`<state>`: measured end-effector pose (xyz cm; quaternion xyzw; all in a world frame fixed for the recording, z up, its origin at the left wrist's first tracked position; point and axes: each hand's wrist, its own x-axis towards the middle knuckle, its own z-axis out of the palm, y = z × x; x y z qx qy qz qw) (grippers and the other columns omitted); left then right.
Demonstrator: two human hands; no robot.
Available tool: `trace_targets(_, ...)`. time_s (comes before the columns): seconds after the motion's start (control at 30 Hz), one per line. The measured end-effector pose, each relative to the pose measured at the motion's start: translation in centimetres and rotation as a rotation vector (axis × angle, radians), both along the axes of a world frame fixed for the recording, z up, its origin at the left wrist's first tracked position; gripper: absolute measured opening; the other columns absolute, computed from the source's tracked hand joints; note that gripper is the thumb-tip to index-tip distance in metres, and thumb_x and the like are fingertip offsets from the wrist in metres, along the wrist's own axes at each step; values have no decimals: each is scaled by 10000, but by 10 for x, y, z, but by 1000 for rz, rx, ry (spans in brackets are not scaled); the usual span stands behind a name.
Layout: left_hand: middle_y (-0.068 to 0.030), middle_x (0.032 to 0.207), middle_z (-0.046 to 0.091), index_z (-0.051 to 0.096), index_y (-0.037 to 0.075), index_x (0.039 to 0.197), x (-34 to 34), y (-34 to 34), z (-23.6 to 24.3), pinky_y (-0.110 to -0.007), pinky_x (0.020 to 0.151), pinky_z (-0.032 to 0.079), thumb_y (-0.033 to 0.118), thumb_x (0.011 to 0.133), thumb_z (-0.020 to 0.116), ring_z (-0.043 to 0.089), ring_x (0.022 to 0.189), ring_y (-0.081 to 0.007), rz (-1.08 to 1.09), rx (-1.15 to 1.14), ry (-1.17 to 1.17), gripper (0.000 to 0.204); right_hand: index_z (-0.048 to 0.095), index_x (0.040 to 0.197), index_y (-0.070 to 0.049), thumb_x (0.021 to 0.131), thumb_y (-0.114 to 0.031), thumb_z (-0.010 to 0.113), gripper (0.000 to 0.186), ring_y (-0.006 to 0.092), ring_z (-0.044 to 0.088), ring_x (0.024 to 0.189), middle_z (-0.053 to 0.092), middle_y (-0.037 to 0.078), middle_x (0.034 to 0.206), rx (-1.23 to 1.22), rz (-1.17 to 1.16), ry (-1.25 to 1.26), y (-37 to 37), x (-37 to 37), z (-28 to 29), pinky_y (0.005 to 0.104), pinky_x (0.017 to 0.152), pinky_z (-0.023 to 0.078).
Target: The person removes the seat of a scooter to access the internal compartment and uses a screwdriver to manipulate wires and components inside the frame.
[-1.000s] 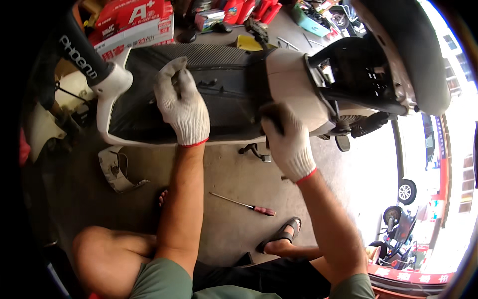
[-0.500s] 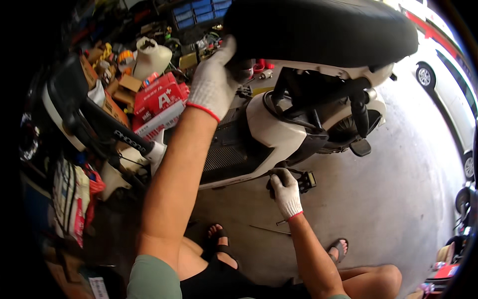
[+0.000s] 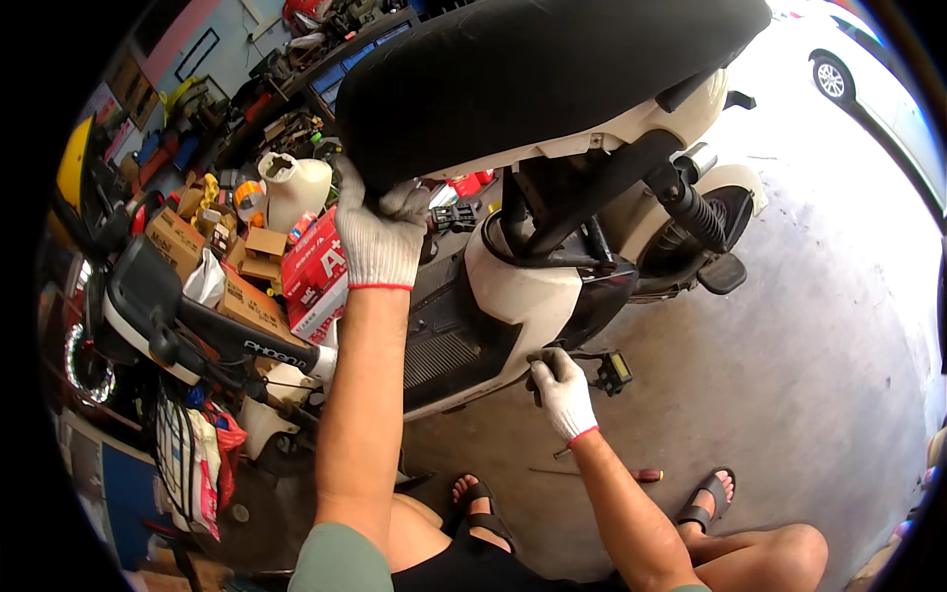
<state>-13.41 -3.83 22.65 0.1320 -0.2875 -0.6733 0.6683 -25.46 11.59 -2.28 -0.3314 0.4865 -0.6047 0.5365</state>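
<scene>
As its long axis slants, the seat (image 3: 552, 84) points lower left.

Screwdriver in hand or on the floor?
On the floor: the screwdriver lies there, partly hidden behind the right forearm, clear of left hand and right hand.

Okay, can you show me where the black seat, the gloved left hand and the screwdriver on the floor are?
Black seat (image 3: 538, 87): head view, middle of its broad side.
Gloved left hand (image 3: 380, 235): head view, back of the glove.
Screwdriver (image 3: 646, 476): head view, its reddish handle.
</scene>
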Motion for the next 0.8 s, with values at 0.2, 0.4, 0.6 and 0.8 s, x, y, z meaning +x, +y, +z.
trace_targets(0.2, 70, 662, 430, 626, 156, 867, 2, 2, 12, -232, 508, 218, 480, 1018, 617, 224, 497, -85, -47, -40, -21, 358, 666, 1135, -11, 1030, -125, 567, 184, 72, 531, 637, 622, 16, 781, -66, 4, 36, -6, 24, -16, 247, 552, 429)
trace_targets(0.4, 69, 629, 375, 617, 159, 844, 1, 1, 7, -245, 521, 221, 500, 997, 641, 211, 496, -101, 95, 62, -26, 375, 691, 1124, -25, 1023, -131, 569, 190, 81, 550, 646, 642, 19, 778, -57, -4, 121, -3, 21, -23, 261, 573, 452)
trace_targets(0.6, 57, 671, 421, 624, 136, 856, 11, -2, 9, -239, 516, 237, 489, 994, 644, 260, 501, -97, -69, 41, -29, 380, 683, 1080, 5, 971, -169, 617, 216, 289, 714, 821, 731, 201, 908, 78, 33, 54, -2, 28, -29, 380, 774, 548)
trace_targets(0.8, 64, 679, 359, 562, 110, 841, 15, 12, 17, -235, 499, 272, 432, 977, 676, 308, 493, -64, -23, 81, -170, 368, 690, 1105, -6, 969, -206, 618, 252, 412, 697, 1033, 727, 251, 1044, 48, -7, 39, 3, 36, -22, 434, 900, 541)
